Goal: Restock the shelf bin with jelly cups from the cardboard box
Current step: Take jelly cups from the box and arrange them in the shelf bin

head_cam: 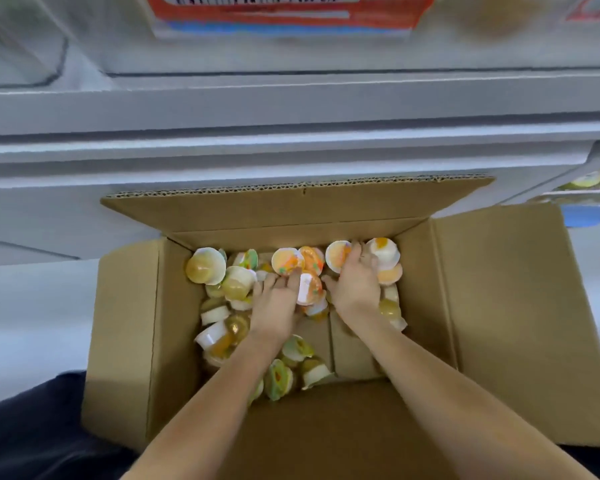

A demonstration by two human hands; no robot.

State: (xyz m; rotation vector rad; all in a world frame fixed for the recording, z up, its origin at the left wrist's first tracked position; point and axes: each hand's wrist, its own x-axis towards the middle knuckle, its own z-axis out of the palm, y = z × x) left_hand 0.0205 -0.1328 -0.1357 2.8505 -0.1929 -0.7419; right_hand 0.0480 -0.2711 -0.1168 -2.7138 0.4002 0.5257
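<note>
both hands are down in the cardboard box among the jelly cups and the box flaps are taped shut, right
Not quite. The head view shows the cardboard box with its flaps folded open, not taped shut. The left hand and right hand are indeed down inside among the jelly cups.

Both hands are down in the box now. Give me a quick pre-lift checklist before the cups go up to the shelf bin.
1. Cardboard box flaps open: ok.
2. Jelly cups left in box: ok, plenty.
3. Left hand on the cups: ok, firm hold: cannot tell.
4. Right hand on the cups: ok, firm hold: cannot tell.
5. Cup gathered between hands: ok.
6. Shelf bin room: cannot tell, mostly out of frame.
</note>
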